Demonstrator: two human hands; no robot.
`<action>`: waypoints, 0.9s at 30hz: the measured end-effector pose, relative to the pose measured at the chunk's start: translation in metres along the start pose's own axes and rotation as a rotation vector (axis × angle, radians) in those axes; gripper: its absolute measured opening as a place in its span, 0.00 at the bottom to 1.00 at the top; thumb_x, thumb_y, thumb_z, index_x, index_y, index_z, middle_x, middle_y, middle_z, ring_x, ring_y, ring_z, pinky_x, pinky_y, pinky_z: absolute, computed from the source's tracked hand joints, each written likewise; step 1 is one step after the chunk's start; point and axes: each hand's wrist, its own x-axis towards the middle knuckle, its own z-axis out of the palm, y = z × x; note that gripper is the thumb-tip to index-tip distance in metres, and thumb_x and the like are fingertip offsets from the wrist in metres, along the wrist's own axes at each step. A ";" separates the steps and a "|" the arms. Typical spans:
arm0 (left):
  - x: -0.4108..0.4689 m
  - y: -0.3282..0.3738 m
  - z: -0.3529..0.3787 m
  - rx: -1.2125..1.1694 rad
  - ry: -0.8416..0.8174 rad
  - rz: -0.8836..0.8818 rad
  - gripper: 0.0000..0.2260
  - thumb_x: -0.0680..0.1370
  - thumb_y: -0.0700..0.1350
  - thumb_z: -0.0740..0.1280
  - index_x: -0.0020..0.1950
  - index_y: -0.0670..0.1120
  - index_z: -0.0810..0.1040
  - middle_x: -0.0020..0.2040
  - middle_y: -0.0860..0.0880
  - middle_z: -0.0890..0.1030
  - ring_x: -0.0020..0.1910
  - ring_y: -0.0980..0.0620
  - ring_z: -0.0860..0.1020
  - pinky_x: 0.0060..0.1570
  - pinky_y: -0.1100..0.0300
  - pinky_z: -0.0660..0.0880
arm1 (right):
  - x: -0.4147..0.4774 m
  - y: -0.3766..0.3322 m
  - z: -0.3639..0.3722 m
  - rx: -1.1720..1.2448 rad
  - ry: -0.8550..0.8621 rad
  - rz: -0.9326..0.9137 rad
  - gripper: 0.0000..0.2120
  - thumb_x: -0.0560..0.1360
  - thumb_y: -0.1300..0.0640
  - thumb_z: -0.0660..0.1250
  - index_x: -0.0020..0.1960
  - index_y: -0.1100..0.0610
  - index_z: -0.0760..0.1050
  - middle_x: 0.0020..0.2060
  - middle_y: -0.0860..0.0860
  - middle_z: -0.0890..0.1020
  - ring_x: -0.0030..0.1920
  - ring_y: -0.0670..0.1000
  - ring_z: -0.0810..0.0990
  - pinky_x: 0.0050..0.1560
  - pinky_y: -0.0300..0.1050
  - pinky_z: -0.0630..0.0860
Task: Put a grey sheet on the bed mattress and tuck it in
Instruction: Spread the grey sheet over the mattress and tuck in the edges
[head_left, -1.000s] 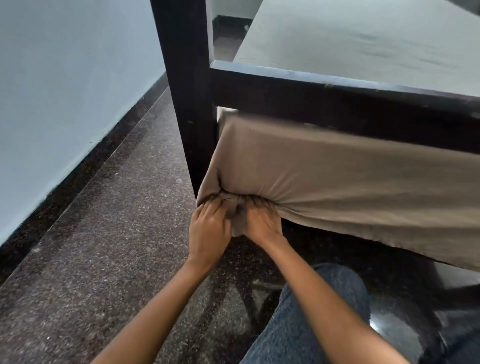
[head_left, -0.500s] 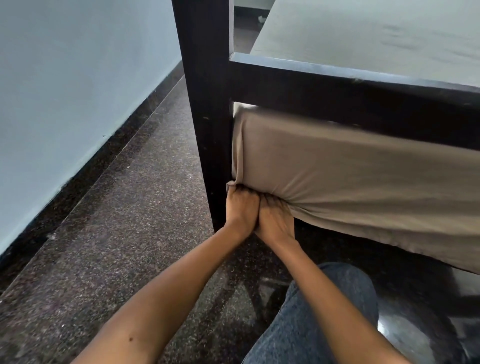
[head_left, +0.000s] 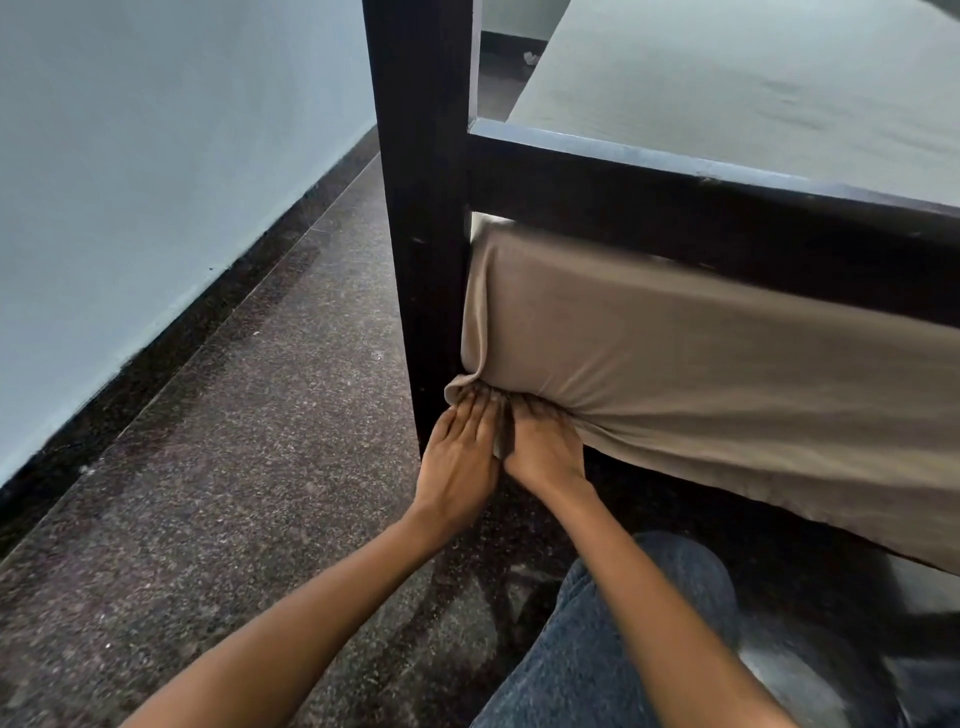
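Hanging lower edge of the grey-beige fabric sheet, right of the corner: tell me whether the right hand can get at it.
Probably yes. The right hand presses the bunched sheet corner beside the dark wooden bedpost, and the hanging edge runs on to its right with nothing in front.

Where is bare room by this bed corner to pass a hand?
Free: floor strip between wall and bedpost, and the gap under the hanging sheet. Crowded: the corner, where left hand and right hand press its bunched folds.
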 end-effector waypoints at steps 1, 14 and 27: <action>0.006 0.001 -0.003 0.021 0.000 -0.002 0.22 0.72 0.44 0.55 0.61 0.39 0.77 0.59 0.42 0.80 0.60 0.45 0.78 0.60 0.53 0.73 | 0.001 0.000 0.001 -0.010 -0.005 0.000 0.31 0.72 0.55 0.66 0.73 0.56 0.60 0.69 0.54 0.68 0.69 0.53 0.66 0.70 0.43 0.59; 0.032 0.006 -0.012 0.011 -0.001 -0.065 0.18 0.80 0.43 0.55 0.70 0.43 0.67 0.70 0.45 0.70 0.71 0.47 0.64 0.72 0.56 0.54 | -0.001 -0.003 0.006 0.000 0.020 0.018 0.32 0.72 0.52 0.66 0.73 0.57 0.60 0.69 0.55 0.69 0.69 0.53 0.66 0.71 0.43 0.57; 0.015 -0.003 -0.009 -0.011 0.043 0.009 0.22 0.76 0.41 0.52 0.67 0.39 0.73 0.65 0.42 0.75 0.67 0.45 0.72 0.68 0.54 0.66 | 0.000 0.002 -0.002 0.174 -0.027 -0.019 0.26 0.71 0.59 0.65 0.69 0.57 0.67 0.65 0.55 0.73 0.66 0.56 0.69 0.68 0.45 0.63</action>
